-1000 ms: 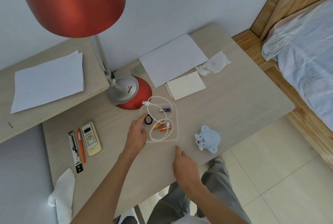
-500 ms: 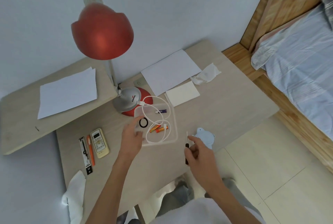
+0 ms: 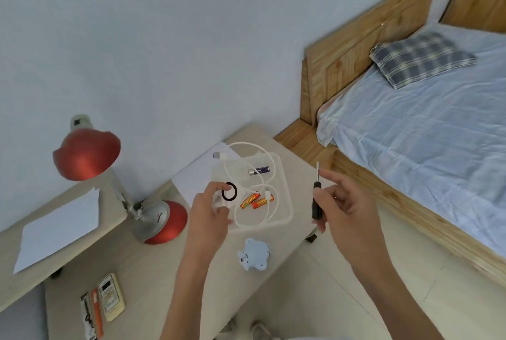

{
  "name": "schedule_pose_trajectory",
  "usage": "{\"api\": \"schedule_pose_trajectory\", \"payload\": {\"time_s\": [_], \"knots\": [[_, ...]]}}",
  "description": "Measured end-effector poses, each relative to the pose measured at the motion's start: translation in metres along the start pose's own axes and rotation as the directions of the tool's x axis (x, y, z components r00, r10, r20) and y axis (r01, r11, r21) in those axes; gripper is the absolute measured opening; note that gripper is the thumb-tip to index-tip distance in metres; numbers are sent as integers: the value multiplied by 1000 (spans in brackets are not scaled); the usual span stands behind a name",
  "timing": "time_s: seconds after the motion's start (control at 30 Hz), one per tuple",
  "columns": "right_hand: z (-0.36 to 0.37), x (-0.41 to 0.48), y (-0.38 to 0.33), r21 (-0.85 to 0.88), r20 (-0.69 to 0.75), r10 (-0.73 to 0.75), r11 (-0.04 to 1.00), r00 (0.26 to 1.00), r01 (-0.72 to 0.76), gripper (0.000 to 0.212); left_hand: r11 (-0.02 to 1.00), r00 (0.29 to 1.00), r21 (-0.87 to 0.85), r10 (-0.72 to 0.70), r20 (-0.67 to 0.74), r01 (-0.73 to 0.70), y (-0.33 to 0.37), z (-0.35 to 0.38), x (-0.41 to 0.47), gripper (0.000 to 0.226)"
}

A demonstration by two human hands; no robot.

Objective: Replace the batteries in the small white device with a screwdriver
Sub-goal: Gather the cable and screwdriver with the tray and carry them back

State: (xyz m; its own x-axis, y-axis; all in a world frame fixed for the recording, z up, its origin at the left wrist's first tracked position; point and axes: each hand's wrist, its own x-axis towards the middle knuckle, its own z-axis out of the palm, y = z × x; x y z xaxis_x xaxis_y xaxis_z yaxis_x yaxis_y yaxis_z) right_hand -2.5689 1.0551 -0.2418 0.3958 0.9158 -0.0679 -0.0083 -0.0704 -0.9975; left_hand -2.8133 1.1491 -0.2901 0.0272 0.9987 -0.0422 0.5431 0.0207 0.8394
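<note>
- Now that the right hand [image 3: 345, 203] pinches the lifted screwdriver [image 3: 317, 198] in its fingers, unscrewing can start.
- Meanwhile the left hand [image 3: 208, 213] grips the raised clear tray [image 3: 287, 203].
- Untouched, the small white device [image 3: 254, 257] lies near the front edge of the surface [image 3: 153, 271].

Can't see part of the screwdriver [image 3: 316, 198] handle behind the right hand [image 3: 346, 209] gripping it, nor the clear tray [image 3: 286, 203] corner under the pinch of the left hand [image 3: 208, 218], can't read the tiny labels on the batteries [image 3: 250, 200] between the two grips, and lose both forearms at the bottom edge.
</note>
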Motion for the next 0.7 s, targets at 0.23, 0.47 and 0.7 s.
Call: {"api": "schedule_pose_trajectory", "payload": {"time_s": [0.23, 0.47, 0.7], "knots": [[-157, -12, -17, 39, -246, -21, 999, 969, 31, 27, 984, 970, -11, 177, 163, -178, 117, 129, -16, 58], [-318, -36, -16, 92, -522, 21, 995, 853, 32, 23, 929, 846, -60, 358, 395, -366, 238, 284, -56, 54], [-460, -81, -20, 135, -783, 55, 987, 620, 83, 23, 871, 590, -167, 443, 675, -463, 345, 441, -112, 55]]}}
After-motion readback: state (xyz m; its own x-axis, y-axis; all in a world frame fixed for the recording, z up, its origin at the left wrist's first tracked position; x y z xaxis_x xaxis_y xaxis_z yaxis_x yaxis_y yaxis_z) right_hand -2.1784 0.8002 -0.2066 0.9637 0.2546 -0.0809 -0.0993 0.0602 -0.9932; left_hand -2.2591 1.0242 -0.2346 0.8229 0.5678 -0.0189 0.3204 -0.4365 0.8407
